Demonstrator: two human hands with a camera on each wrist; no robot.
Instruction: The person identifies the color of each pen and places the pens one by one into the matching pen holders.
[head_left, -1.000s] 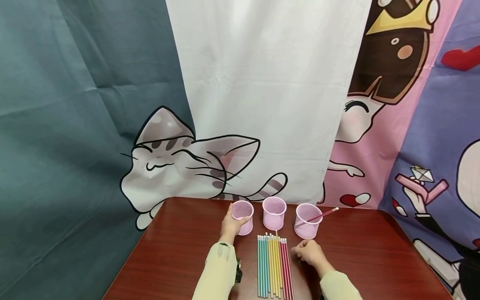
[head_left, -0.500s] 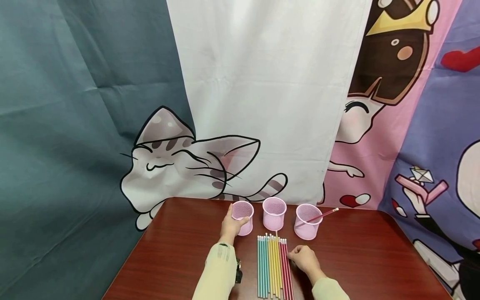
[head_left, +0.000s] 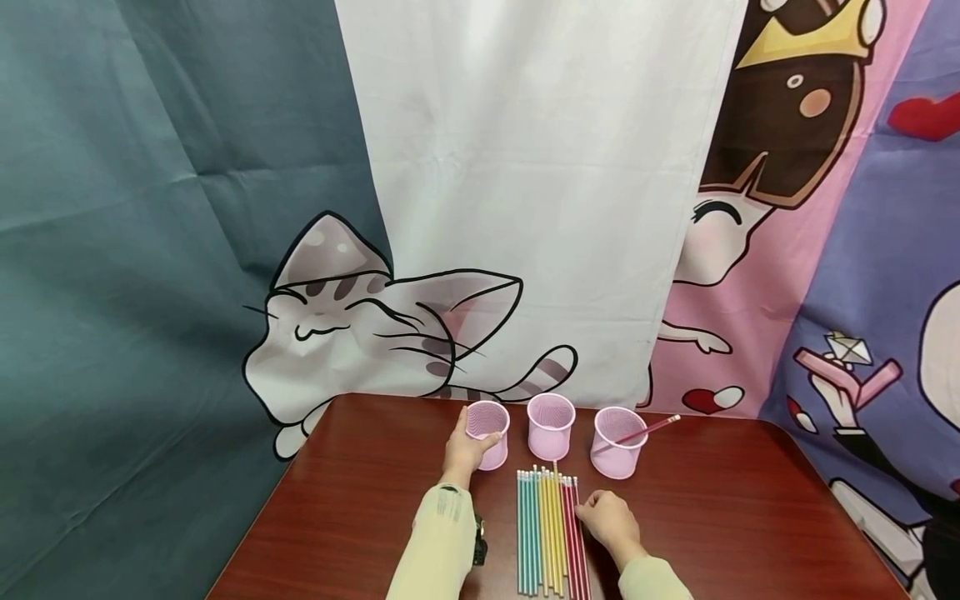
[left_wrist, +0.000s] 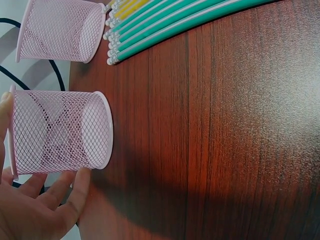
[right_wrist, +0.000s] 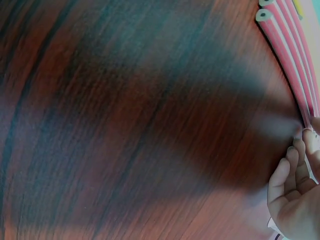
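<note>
Three pink mesh pen holders stand in a row towards the back of the table. My left hand point(head_left: 461, 454) holds the left pen holder point(head_left: 494, 452), thumb at its rim and fingers along its side; the left wrist view shows this pen holder point(left_wrist: 60, 132) upright on the wood. In front lie pencils side by side: teal pencils point(head_left: 528, 533), yellow pencils point(head_left: 552, 533) and red pencils point(head_left: 574, 542). My right hand point(head_left: 611, 521) pinches the outermost red pencil point(right_wrist: 285, 60) near its eraser end, thumb and index finger together. Part of that grip is cut off by the right wrist view's edge.
The middle pen holder point(head_left: 551, 429) stands behind the pencils. In the right pen holder point(head_left: 615, 457) a red pencil point(head_left: 666, 422) leans out to the right. A printed cloth point(head_left: 525, 208) hangs behind the brown table point(head_left: 360, 500).
My right hand has moved left from the bare wood to the outermost red pencil and now pinches it. The left hand stays on its pen holder.
</note>
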